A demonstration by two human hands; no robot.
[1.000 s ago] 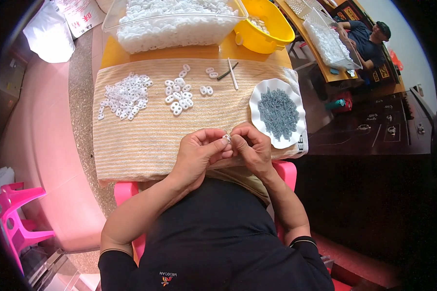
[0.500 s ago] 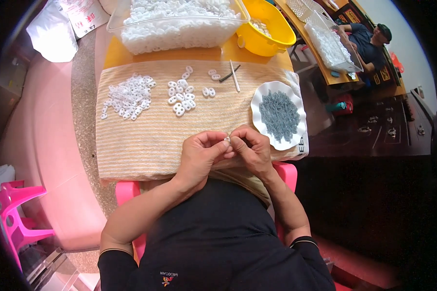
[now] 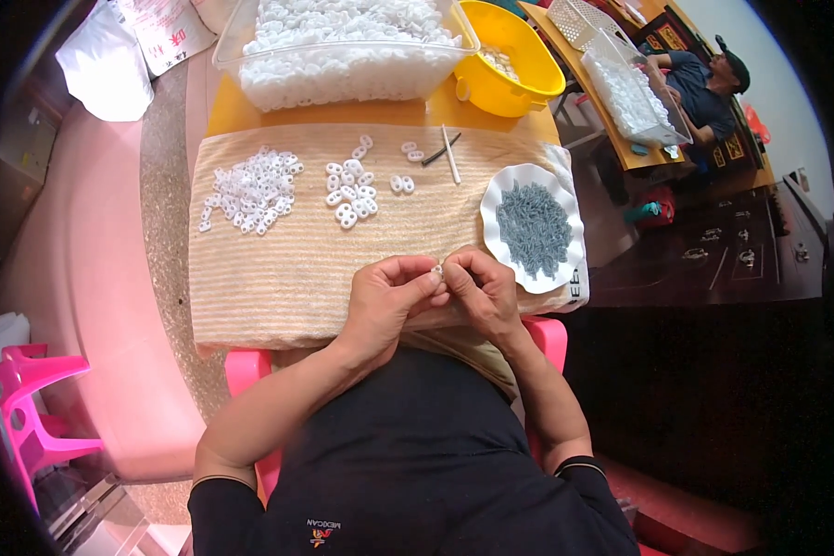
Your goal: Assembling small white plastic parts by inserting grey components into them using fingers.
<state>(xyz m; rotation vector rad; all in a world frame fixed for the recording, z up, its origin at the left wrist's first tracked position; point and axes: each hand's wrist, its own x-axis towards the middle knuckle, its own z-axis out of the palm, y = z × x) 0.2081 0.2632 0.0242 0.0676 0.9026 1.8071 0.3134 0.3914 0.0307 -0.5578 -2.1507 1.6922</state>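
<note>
My left hand [image 3: 389, 295] and my right hand [image 3: 483, 289] meet over the near edge of the striped cloth [image 3: 259, 287]. Between their fingertips they pinch a small white plastic piece [image 3: 438, 271], mostly covered by the fingers. Beyond the hands lies a cluster of white oval two-hole pieces [image 3: 350, 192]. To its left is a heap of small white pieces [image 3: 255, 188]. Right of my right hand stands a white scalloped plate [image 3: 493, 248] with many small grey-blue slender parts [image 3: 534, 227] on it. A white stick [image 3: 451, 156] crosses a black one [image 3: 441, 150] farther back.
A clear tub [image 3: 343, 85] full of white pieces and a yellow basin [image 3: 519, 100] stand at the back of the table. Pink stools [image 3: 46, 408] are on the left floor. At the upper right a person [image 3: 700, 93] sits by another table with a tub.
Both hands keep their pinch on the white piece, with only slight finger movement. The whole view has shifted a little, so the table items appear slightly lower.
</note>
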